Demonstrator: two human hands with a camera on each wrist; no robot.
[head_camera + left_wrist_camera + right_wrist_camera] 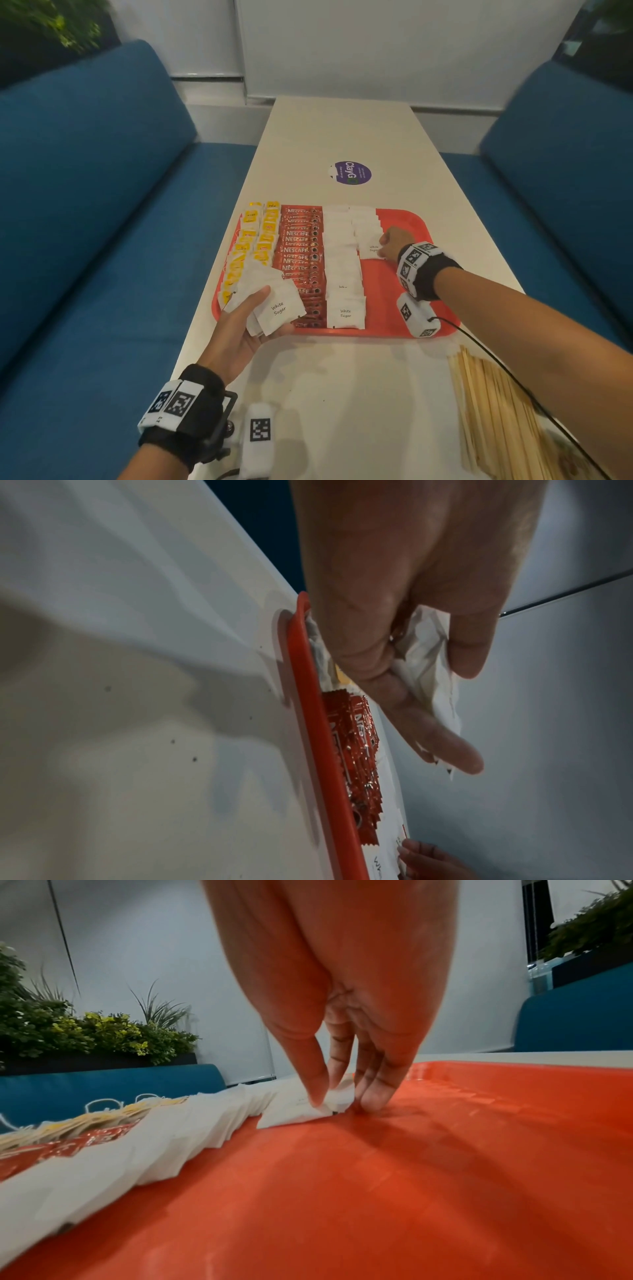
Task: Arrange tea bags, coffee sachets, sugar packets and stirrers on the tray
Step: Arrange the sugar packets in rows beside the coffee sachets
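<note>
Sugar step: right hand (394, 244) pinches one white sugar packet (370, 249) onto the red tray (407, 219), left hand (239, 329) grips the spare stack (274, 301); next packet should overlap below it.

- The red plastic tray (407, 219) is smooth with a soft shine; in the right wrist view its floor (411, 1177) reflects light.
- The white paper sugar packets (344, 294) look matt, with crimped edges; those in the left hand (239, 329) are wrinkled (428, 656).
- The red coffee sachets (303, 246) look like glossy foil with zigzag edges (359, 750).
- The yellow tea bag envelopes (250, 240) seem to be paper, a little shiny.
- The pale wooden stirrers (486, 411) are matt and unpainted.
- The white table top (342, 394) is smooth, with a dull sheen.
- The blue benches (102, 205) are covered with matt woven cloth.
- The black wrist bands (442, 274) look like soft fabric.
</note>
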